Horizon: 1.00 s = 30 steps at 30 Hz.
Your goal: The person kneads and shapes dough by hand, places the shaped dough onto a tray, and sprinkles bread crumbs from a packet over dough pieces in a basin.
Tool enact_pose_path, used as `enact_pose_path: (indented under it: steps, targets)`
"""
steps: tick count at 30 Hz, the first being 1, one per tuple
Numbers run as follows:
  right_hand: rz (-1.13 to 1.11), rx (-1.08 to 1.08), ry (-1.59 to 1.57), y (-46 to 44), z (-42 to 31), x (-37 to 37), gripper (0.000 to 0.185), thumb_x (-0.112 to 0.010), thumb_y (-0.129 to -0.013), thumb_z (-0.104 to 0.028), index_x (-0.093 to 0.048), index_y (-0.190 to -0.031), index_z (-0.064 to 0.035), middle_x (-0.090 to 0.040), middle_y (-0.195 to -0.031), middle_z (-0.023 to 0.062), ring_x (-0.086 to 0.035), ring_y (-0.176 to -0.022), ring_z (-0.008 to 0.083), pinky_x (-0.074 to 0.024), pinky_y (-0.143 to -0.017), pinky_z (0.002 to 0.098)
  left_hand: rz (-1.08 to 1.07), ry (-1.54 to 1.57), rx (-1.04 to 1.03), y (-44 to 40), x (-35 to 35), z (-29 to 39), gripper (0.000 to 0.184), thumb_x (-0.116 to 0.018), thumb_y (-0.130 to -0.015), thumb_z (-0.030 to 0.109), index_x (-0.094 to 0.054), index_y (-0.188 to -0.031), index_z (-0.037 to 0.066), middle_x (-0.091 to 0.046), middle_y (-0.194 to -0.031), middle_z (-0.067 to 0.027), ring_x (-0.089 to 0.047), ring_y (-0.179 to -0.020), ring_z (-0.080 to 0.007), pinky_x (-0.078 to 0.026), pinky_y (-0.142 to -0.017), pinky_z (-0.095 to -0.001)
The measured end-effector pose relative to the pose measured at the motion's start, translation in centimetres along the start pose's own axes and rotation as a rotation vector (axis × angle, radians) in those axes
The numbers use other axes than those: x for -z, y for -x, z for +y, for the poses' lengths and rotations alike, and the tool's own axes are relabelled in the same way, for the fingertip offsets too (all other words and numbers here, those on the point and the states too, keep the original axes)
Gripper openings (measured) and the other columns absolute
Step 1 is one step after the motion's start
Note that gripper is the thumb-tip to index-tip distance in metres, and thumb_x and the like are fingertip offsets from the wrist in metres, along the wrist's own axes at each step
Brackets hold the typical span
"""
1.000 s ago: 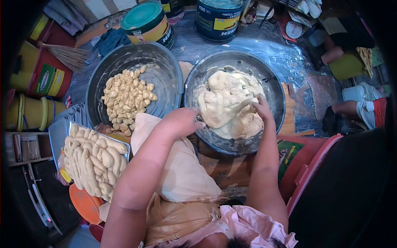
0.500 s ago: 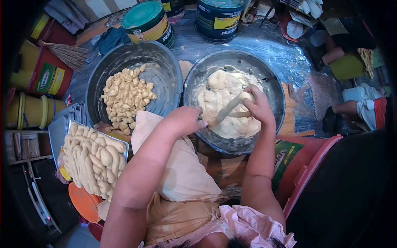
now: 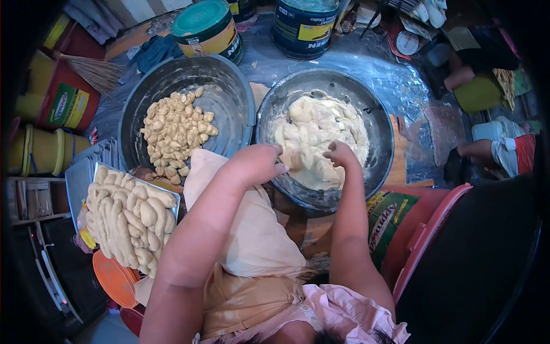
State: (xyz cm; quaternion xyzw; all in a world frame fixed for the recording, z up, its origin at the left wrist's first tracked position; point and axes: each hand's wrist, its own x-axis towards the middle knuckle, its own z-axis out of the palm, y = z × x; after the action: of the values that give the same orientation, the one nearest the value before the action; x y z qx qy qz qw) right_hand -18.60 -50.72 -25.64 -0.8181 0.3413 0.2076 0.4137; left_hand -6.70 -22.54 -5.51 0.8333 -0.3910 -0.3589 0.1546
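Note:
My left hand [image 3: 260,163] is at the left rim of the right basin [image 3: 382,149], fingers bent towards the pale dough [image 3: 315,129]; whether it pinches anything is unclear. Over the front part of that dough is my right hand [image 3: 342,155], with thumb and finger a little apart and nothing visible between them. The left basin [image 3: 229,86] holds a heap of small tan dough lumps [image 3: 177,129]. Beneath my left forearm lies a pale cloth-covered cushion [image 3: 252,235]. Long dough pieces [image 3: 129,218] are piled on a tray at the left.
Two large paint buckets [image 3: 207,31] [image 3: 303,28] stand behind the basins. A red tub [image 3: 424,229] is at the right front, an orange lid [image 3: 116,279] at the left front. Another person's leg [image 3: 478,150] shows at the far right. A straw broom [image 3: 94,74] lies at the left.
My right hand lifted and stretched a strip of dough, then came down and forward over the basin; the strip is no longer in its fingers. My left hand has barely moved.

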Motion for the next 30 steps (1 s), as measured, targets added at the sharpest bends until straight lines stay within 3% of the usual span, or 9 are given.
enact_pose_path:
  steps: [3, 5, 7, 10, 13, 16, 23, 28, 30]
  targets:
    - [0.285, -0.086, 0.130, -4.4, 8.5, -6.9, 0.075, -0.067, -0.078, -0.042, -0.041, -0.131, 0.0041, -0.046, -0.129, 0.0283, -0.050, -0.117, 0.0383, -0.0408, -0.098, 0.0449, 0.023, 0.013, -0.013, 0.0, -0.5, -1.0, 0.046, -0.061, -0.083, 0.035, -0.058, -0.113, 0.000, -0.062, -0.108, -0.0207, -0.058, -0.103, -0.0348, -0.045, -0.088, -0.0418]
    - [0.245, -0.172, 0.218, -6.8, 15.1, -15.4, 0.088, -0.061, -0.077, -0.054, -0.031, -0.139, 0.0017, -0.017, -0.146, 0.0317, -0.024, -0.134, 0.0437, -0.0226, -0.110, 0.0479, 0.001, 0.017, -0.010, -0.1, -0.3, -1.5, 0.045, -0.061, -0.084, 0.035, -0.056, -0.115, 0.002, -0.061, -0.109, -0.0211, -0.057, -0.105, -0.0356, -0.044, -0.089, -0.0423]
    - [0.200, -0.208, 0.468, -1.2, 11.3, -18.5, 0.097, -0.056, -0.076, -0.063, -0.026, -0.141, 0.0016, -0.008, -0.148, 0.0324, -0.011, -0.137, 0.0476, -0.0128, -0.112, 0.0498, 0.010, 0.028, -0.006, 0.2, -0.3, -1.5, 0.045, -0.061, -0.084, 0.034, -0.056, -0.115, 0.002, -0.061, -0.109, -0.0215, -0.057, -0.105, -0.0359, -0.044, -0.089, -0.0423]
    - [-0.105, -0.256, 0.419, 0.8, 8.1, -16.4, 0.097, -0.055, -0.075, -0.065, -0.027, -0.140, 0.0020, -0.013, -0.148, 0.0303, -0.017, -0.137, 0.0439, -0.0191, -0.112, 0.0464, -0.001, 0.023, 0.007, 0.5, -0.1, -1.8, 0.045, -0.061, -0.084, 0.035, -0.056, -0.114, 0.001, -0.061, -0.108, -0.0216, -0.057, -0.104, -0.0363, -0.044, -0.089, -0.0425]
    - [-0.356, -0.197, 0.459, -0.2, 6.8, -10.7, 0.081, -0.062, -0.076, -0.052, -0.041, -0.132, 0.0025, -0.040, -0.136, 0.0296, -0.043, -0.125, 0.0373, -0.0373, -0.102, 0.0417, 0.020, 0.033, -0.005, 0.4, -0.4, -2.4, 0.046, -0.061, -0.084, 0.035, -0.056, -0.114, 0.002, -0.062, -0.108, -0.0214, -0.057, -0.104, -0.0364, -0.044, -0.088, -0.0425]
    - [0.047, -0.139, 0.554, -2.5, 12.9, -15.7, 0.070, -0.057, -0.080, -0.045, -0.044, -0.129, 0.0029, -0.054, -0.124, 0.0254, -0.053, -0.116, 0.0349, -0.0431, -0.096, 0.0419, 0.020, 0.040, 0.012, 0.5, -0.1, -2.3, 0.046, -0.062, -0.083, 0.037, -0.057, -0.114, 0.003, -0.062, -0.107, -0.0212, -0.057, -0.103, -0.0361, -0.044, -0.088, -0.0423]
    - [-0.172, -0.073, 0.355, -1.7, 10.2, -16.4, 0.060, -0.065, -0.074, -0.034, -0.056, -0.118, 0.0039, -0.065, -0.103, 0.0219, -0.064, -0.093, 0.0348, -0.0491, -0.083, 0.0403, 0.017, 0.015, 0.082, 0.7, 0.1, -2.9, 0.047, -0.064, -0.081, 0.037, -0.058, -0.113, 0.003, -0.063, -0.106, -0.0200, -0.058, -0.102, -0.0355, -0.045, -0.086, -0.0421]
    - [-0.171, -0.083, -0.566, 0.9, 4.0, -11.4, 0.054, -0.064, -0.077, -0.032, -0.056, -0.118, 0.0032, -0.066, -0.101, 0.0153, -0.062, -0.083, 0.0254, -0.0493, -0.076, 0.0408, -0.025, -0.034, 0.122, 0.7, 0.0, -2.9, 0.050, -0.067, -0.078, 0.035, -0.056, -0.115, 0.003, -0.062, -0.109, -0.0206, -0.058, -0.103, -0.0357, -0.045, -0.087, -0.0422]
    - [-0.016, 0.130, -0.251, 5.8, -4.0, -6.0, 0.045, -0.066, -0.077, -0.030, -0.060, -0.108, 0.0025, -0.066, -0.096, 0.0150, -0.063, -0.079, 0.0230, -0.0504, -0.073, 0.0373, 0.009, -0.050, 0.075, 0.9, -0.2, -2.3, 0.054, -0.068, -0.077, 0.034, -0.054, -0.118, 0.003, -0.060, -0.113, -0.0205, -0.057, -0.105, -0.0355, -0.045, -0.088, -0.0423]
